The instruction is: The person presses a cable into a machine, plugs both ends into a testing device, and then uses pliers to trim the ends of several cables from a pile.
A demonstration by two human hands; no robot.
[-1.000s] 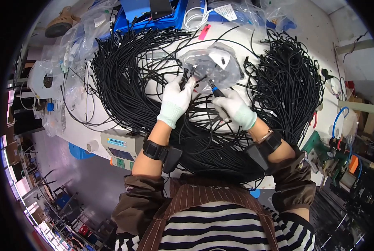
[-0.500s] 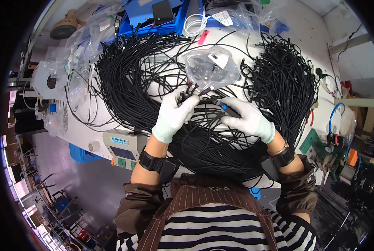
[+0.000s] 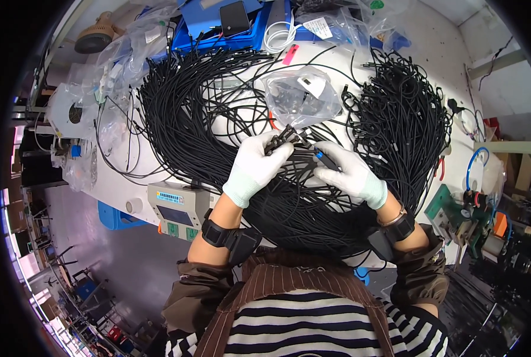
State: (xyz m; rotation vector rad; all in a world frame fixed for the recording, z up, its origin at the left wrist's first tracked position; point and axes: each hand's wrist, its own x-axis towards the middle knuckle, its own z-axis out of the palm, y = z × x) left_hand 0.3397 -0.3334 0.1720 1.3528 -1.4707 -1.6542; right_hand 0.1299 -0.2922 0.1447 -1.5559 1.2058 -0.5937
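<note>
Both of my hands wear white gloves and work close together over the heap of black cables. My left hand (image 3: 256, 163) is closed around a bunch of black cable ends (image 3: 286, 137) whose tips stick up past the fingers. My right hand (image 3: 350, 171) grips a black-and-blue hand tool (image 3: 321, 156), its tip pointing up and left at the cable ends. Whether the tip touches a cable I cannot tell. Just beyond the hands lies a clear plastic bag (image 3: 301, 98) with small dark pieces inside.
Long black cables (image 3: 170, 119) curve round the left and near side; another pile (image 3: 402, 113) lies at the right. A grey box-shaped device (image 3: 176, 209) sits at the near left edge. Blue trays (image 3: 247, 40) stand at the back, and a green-based bench fixture (image 3: 447, 208) at the right.
My left hand has shifted right and slightly nearer to me, bringing the cable ends closer to the tool. My right hand has barely moved.
</note>
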